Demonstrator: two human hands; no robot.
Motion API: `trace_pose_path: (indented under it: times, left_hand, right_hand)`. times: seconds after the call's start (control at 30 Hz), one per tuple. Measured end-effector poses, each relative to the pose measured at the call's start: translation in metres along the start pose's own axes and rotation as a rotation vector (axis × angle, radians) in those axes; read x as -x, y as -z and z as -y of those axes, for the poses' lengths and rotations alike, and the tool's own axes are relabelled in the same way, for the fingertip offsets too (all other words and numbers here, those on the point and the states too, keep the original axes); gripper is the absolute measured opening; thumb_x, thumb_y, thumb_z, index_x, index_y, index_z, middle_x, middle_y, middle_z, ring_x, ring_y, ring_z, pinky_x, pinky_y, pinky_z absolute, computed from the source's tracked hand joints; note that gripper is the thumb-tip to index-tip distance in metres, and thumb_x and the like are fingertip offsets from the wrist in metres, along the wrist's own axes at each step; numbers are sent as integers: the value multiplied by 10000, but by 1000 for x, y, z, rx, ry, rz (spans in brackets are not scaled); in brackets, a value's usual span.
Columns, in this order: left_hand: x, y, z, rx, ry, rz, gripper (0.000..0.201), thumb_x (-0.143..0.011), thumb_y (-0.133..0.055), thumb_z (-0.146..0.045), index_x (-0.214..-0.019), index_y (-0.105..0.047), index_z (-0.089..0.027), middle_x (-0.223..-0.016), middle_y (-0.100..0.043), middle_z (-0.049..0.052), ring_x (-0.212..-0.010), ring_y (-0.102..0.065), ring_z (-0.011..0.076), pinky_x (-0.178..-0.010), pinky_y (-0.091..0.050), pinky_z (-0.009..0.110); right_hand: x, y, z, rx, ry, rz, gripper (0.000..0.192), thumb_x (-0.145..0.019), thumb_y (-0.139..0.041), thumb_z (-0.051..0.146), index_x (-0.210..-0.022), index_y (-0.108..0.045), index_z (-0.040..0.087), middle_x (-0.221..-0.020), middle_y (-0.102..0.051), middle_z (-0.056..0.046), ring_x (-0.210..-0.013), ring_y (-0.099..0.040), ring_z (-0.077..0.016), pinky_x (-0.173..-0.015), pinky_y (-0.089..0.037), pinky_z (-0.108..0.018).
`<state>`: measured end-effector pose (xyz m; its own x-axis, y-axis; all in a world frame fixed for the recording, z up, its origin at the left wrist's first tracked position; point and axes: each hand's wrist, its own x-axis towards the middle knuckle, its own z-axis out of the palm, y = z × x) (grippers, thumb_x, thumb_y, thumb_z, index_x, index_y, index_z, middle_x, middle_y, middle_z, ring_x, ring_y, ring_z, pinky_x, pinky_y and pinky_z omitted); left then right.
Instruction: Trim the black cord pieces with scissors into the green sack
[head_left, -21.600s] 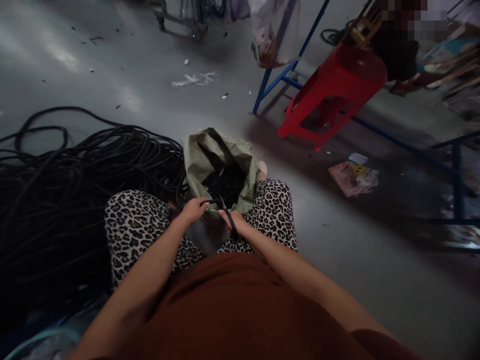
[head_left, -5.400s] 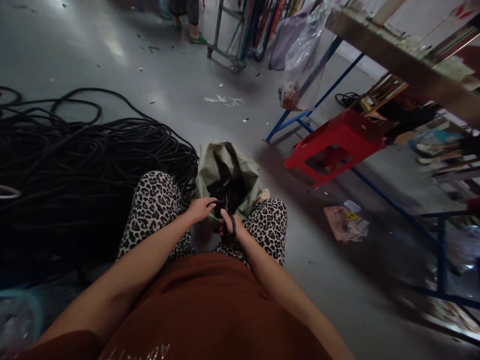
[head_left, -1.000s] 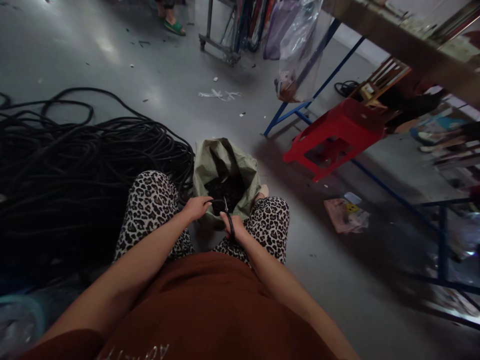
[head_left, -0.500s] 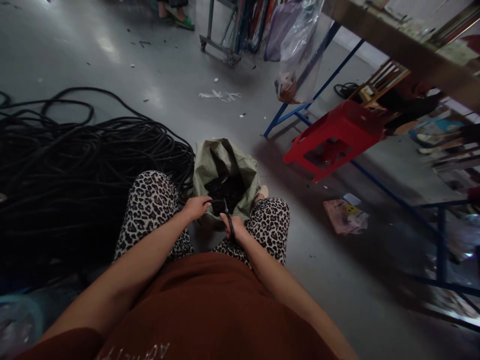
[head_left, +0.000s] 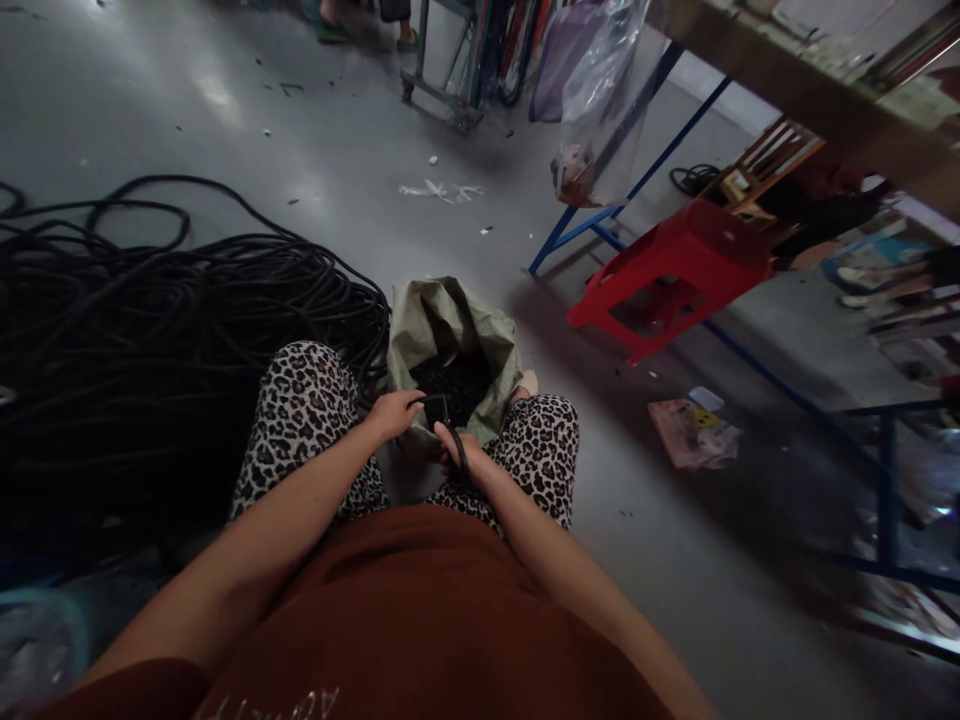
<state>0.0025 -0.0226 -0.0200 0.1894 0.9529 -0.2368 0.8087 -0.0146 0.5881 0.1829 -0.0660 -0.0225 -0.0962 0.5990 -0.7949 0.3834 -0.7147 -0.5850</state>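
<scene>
Black rubbery cord (head_left: 429, 402) is what's being handled, a short stretch of it held just above the mouth of the green woven sack (head_left: 450, 322) at centre frame, between the leopard-print knees. It looks light and floppy but springy, probably a bit grippy rather than slick, so it's best pinched close to where the blades meet it, otherwise the loose end would likely sag away.

Left hand (head_left: 392, 414) is curled around the cord, fingers closed on it at the sack's near rim. Right hand (head_left: 459, 452) is wrapped through the black handles of the scissors (head_left: 452, 440), with the blades pointed up toward the cord; whether the blades are shut on it can't be told, it's too dark and small there. Both forearms are angled inward from the bottom of the frame, elbows out, wrists nearly meeting over the lap.

Dark cut bits can be made out inside the sack. A big heap of the same black cable (head_left: 150, 330) is piled at left, and a red plastic stool (head_left: 675, 270) sits at upper right.
</scene>
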Motion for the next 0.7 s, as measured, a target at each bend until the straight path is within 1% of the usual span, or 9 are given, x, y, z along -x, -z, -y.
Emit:
trace_pose_path:
  times: [0.2, 0.37, 0.57, 0.7]
  left_hand:
    - [1, -4, 2, 1, -32, 21, 334, -836, -472, -319, -1118, -641, -256, -1116, -667, 3, -1043, -593, 177, -924, -435, 264]
    - [2, -4, 1, -26, -37, 53, 351, -840, -457, -317, -1136, -633, -249, -1130, -661, 8, -1055, -591, 179, -922, -436, 259]
    - [2, -5, 1, -21, -59, 66, 360, -841, -451, -319, -1146, -628, -244, -1132, -660, 18, -1055, -590, 185, -914, -438, 270]
    - [2, -4, 0, -29, -57, 71, 357, -840, -454, -310, -1145, -630, -253, -1132, -660, 8, -1051, -592, 183, -910, -440, 263]
  right_hand:
    - [-2, -2, 3, 11, -1, -7, 526, -817, -480, 615, -755, -590, 105, -482, -529, -21, -372, -514, -118, -370, -458, -213]
    - [-4, -3, 3, -9, -6, -7, 533, -809, -482, 626, -753, -583, 106, -477, -525, -17, -366, -517, -124, -358, -444, -213]
    - [3, -1, 7, -70, -1, 23, 551, -821, -449, 638, -771, -577, 104, -533, -554, -35, -409, -546, -125, -382, -441, -204]
    - [7, 0, 10, -72, -5, 21, 557, -817, -453, 643, -777, -573, 100, -547, -553, -37, -408, -538, -120, -375, -425, -200]
